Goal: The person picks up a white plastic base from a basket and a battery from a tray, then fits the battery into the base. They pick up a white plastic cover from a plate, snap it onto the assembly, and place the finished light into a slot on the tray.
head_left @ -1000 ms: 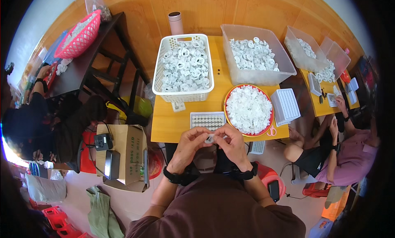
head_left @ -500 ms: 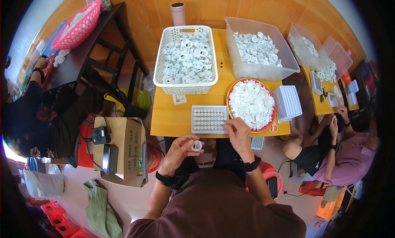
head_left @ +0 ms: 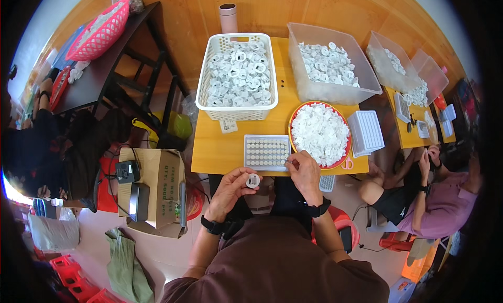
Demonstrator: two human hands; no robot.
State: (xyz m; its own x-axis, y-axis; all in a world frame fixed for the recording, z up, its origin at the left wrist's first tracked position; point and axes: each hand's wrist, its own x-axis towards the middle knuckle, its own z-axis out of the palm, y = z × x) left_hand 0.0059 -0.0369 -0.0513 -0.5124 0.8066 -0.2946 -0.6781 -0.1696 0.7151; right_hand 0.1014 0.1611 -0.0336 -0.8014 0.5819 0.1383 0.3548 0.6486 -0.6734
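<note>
A seated worker's left hand (head_left: pixel 230 185) pinches a small white ring-shaped part (head_left: pixel 253 181) just below the table edge (head_left: pixel 220 151), while the right hand (head_left: pixel 304 169) closes its fingertips at the corner of a grid tray (head_left: pixel 266 152), its contents too small to tell. The tray looks nearly filled; heaps remain in the red bowl (head_left: pixel 320 133) and white basket (head_left: pixel 238 75).

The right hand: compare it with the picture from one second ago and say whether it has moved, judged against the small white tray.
Yes. The right hand left the left hand and reached forward to the near right corner of the small white tray.
</note>
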